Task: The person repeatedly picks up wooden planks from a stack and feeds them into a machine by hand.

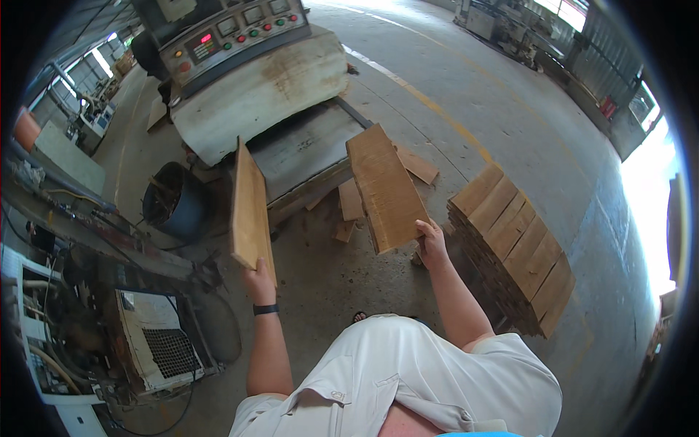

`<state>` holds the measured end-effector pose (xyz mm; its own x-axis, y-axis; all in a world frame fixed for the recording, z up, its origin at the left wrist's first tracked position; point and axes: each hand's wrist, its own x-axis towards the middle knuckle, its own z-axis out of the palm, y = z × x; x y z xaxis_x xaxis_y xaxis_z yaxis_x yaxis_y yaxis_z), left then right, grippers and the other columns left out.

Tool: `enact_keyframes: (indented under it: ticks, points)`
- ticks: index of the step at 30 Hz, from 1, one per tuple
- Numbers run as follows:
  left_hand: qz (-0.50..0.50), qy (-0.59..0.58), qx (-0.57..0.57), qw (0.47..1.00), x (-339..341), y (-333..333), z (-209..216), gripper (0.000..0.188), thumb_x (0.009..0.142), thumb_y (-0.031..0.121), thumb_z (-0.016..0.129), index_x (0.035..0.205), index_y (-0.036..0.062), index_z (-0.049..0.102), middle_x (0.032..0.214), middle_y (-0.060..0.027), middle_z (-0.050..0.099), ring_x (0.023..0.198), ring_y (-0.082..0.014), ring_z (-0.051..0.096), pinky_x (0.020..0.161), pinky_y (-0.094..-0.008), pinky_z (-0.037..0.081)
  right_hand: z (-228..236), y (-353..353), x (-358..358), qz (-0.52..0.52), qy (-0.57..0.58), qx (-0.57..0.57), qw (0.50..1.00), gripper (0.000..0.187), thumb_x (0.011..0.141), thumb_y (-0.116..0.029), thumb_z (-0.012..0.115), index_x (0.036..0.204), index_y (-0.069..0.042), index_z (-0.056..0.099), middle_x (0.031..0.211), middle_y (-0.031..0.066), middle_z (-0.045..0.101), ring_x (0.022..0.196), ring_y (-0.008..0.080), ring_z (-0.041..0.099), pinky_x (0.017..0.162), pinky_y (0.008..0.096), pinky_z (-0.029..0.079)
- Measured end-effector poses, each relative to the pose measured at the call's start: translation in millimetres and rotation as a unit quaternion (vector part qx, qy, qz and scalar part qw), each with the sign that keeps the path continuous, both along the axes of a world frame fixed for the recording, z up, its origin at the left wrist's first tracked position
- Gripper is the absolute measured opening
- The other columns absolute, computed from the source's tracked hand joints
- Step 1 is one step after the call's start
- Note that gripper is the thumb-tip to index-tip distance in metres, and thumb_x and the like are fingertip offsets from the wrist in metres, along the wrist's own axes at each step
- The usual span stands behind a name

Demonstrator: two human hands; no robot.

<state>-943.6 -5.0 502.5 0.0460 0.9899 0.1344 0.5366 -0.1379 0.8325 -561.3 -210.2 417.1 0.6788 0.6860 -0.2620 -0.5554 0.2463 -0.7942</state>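
My left hand (259, 282), with a dark band at its wrist, grips the near end of a wooden board (249, 200). That board is tilted on edge, and its far end reaches beside the machine's flat metal bed (306, 149). In my right hand (432, 244) is a second wooden board (386, 191), held by its near right corner with its broad face up. Its far end overlaps the corner of the metal bed in view; whether it touches cannot be told. The fingers under both boards are partly hidden.
A large pale machine (262, 87) with a button panel (237, 33) stands ahead. To my right is a tall stack of boards (520, 240). Loose wood pieces (351, 200) lie below the bed. A dark bin (175, 200) and other machinery (156, 342) stand left.
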Motion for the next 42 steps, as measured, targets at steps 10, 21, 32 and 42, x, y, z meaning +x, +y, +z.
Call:
enact_keyframes:
  ticks: [10,21,32,42]
  points:
    - [-0.125,0.362,0.105,0.918,46,26,-53,0.079,0.082,0.000,0.065,0.152,0.0261,0.040,0.158,-0.0041,0.037,0.140,-0.0363,0.038,0.118,-0.0539,0.028,-1,115,-17,0.061,-0.613,-0.158,0.771,0.061,0.083,0.009,0.056,0.143,-0.001,0.047,0.147,0.0142,0.049,0.138,0.0293,0.044,0.113,0.0390,0.036]
    - [-0.155,0.454,0.090,0.873,121,95,-137,0.075,0.088,0.002,0.058,0.154,0.0303,0.033,0.162,-0.0037,0.027,0.147,-0.0387,0.025,0.121,-0.0610,0.016,-65,213,-12,0.192,-0.802,-0.230,0.517,0.072,0.080,-0.001,0.058,0.149,-0.009,0.039,0.154,0.0136,0.036,0.143,0.0339,0.031,0.116,0.0480,0.026]
    - [-0.174,0.442,-0.039,0.879,175,161,-129,0.095,0.073,0.023,0.085,0.154,0.0213,0.034,0.162,-0.0112,0.021,0.149,-0.0378,0.018,0.120,-0.0590,0.022,-25,265,104,0.383,-0.796,-0.216,0.415,0.088,0.076,-0.027,0.079,0.153,-0.017,0.037,0.162,0.0139,0.024,0.150,0.0346,0.021,0.122,0.0471,0.019]
    - [-0.209,0.428,-0.099,0.873,192,227,-113,0.095,0.070,0.028,0.087,0.152,0.0210,0.039,0.162,-0.0117,0.021,0.149,-0.0388,0.020,0.119,-0.0585,0.026,-33,362,112,0.397,-0.790,-0.215,0.414,0.089,0.074,-0.029,0.083,0.151,-0.015,0.039,0.160,0.0166,0.026,0.147,0.0387,0.024,0.120,0.0497,0.025]
